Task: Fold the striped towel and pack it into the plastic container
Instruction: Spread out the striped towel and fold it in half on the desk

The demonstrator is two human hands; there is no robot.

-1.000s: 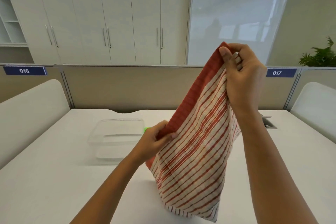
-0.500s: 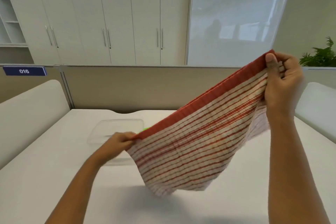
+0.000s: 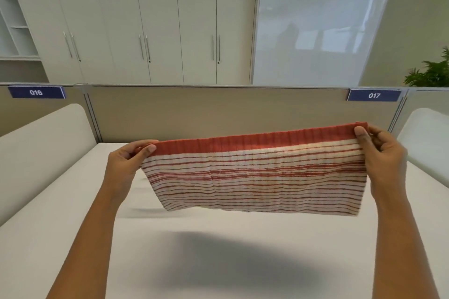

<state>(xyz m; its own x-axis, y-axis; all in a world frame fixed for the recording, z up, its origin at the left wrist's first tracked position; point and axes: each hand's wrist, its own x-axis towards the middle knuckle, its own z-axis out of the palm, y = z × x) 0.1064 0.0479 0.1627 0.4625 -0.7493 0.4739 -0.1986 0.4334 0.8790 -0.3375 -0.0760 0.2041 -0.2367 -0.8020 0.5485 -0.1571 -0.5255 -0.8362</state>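
Note:
The striped towel, red and white with a solid red top band, hangs stretched out flat in the air above the white table. My left hand pinches its upper left corner. My right hand pinches its upper right corner, slightly higher. The towel's lower edge hangs free above the table and casts a shadow on it. The plastic container is not visible; the towel and my hands cover the place where it stood.
A beige partition with number plates 016 and 017 closes the table's far edge. White rounded side panels flank the table left and right. Cabinets and a plant stand beyond.
My hands moved apart and levelled: the right hand dropped and went right, the left rose. The towel went from hanging slanted to stretched horizontally. It now hides the container.

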